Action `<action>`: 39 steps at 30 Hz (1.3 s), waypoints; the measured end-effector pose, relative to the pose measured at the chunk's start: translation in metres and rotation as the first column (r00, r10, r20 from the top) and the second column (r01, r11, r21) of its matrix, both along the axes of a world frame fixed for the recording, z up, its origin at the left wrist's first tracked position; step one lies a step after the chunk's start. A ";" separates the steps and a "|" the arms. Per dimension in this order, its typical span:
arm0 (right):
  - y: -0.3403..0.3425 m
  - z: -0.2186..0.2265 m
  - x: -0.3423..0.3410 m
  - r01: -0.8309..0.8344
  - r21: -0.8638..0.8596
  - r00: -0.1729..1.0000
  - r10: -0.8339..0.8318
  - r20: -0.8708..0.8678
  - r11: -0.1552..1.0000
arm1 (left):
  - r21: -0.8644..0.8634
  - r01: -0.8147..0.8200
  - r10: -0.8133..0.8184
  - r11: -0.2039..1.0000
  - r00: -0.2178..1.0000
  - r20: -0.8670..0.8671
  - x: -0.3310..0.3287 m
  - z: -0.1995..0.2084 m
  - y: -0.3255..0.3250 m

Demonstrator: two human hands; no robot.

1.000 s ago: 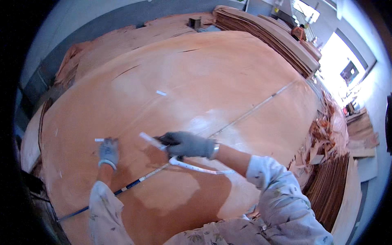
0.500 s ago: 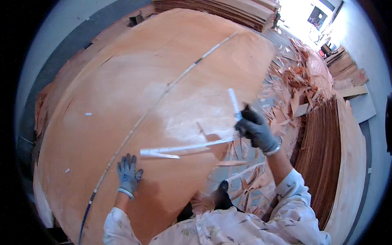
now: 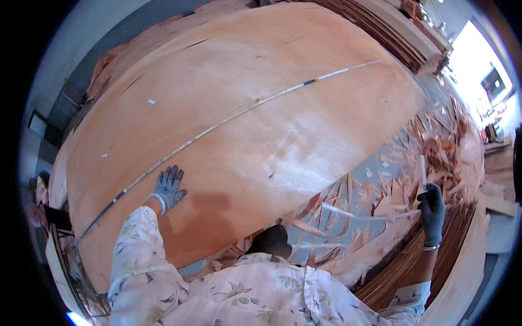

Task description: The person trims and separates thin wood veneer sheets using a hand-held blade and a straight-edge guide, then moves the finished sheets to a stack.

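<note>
My gloved left hand lies flat, fingers spread, on a large orange-brown wood veneer sheet. Off the sheet's right side, my gloved right hand is closed around a long white strip of tape. A short end of that strip stands up above the fist, while the longer part trails out to the left over the floor scraps. Across the sheet runs a thin, long measuring stick with dark bands, just beyond my left fingertips. Two small white pieces of tape show on the sheet's left part.
Torn veneer scraps litter the grey floor between the sheet and a stack of veneer at my right. Another veneer stack stands at the far right end. A bright doorway lies beyond.
My right hand has swung right, away from over the sheet, pulling the white strip with it off the surface. My view has turned; the left hand still rests flat on the veneer.
</note>
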State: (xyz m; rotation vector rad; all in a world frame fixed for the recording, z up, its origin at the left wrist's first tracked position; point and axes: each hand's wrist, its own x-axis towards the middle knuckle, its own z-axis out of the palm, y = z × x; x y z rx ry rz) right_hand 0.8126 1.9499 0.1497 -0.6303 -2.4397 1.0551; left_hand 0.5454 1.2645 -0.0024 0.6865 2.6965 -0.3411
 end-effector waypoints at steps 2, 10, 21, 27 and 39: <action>-0.007 0.010 -0.043 -0.139 0.129 0.988 0.129 0.081 0.982 | -0.018 -0.018 0.018 1.000 1.000 0.006 0.001 -0.002 -0.008; 0.050 0.075 -0.227 -0.334 0.615 0.938 0.319 0.139 0.714 | 0.056 -0.014 0.015 0.998 1.000 -0.022 0.010 0.012 -0.008; 0.082 0.041 -0.521 -0.633 0.096 0.753 0.581 0.311 0.768 | 0.606 0.103 0.101 0.789 0.951 -0.292 -0.117 0.017 0.215; 0.056 -0.032 -0.681 -0.676 -0.304 0.656 0.737 0.167 0.671 | 0.574 0.261 -0.043 0.776 0.930 -0.365 -0.209 0.046 0.317; 0.010 -0.173 -0.838 -0.499 -0.727 0.639 0.767 0.059 0.471 | 0.438 0.402 -0.150 0.804 0.851 -0.504 -0.460 0.039 0.411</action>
